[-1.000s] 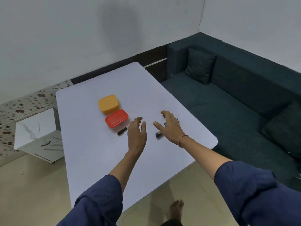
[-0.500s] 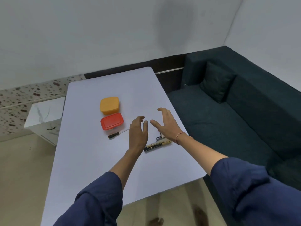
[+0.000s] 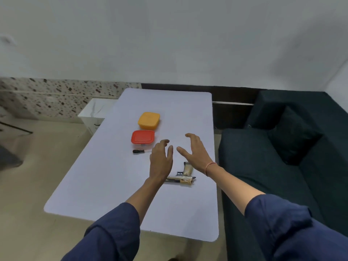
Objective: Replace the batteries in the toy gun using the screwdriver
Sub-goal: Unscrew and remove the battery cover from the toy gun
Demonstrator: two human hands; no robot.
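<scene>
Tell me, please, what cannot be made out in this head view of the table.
1. Head view: the wrist of the left hand hides the front of the barrel of the toy gun; any battery cover or screws are too small to see.
2. Head view: the left hand hides the tip of the screwdriver.
3. Head view: shut lids hide the contents of the red box and the orange box.

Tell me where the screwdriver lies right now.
In the head view the screwdriver lies flat on the white table, just nearer the camera than the red container, its shaft pointing toward the left hand beside it.
</scene>
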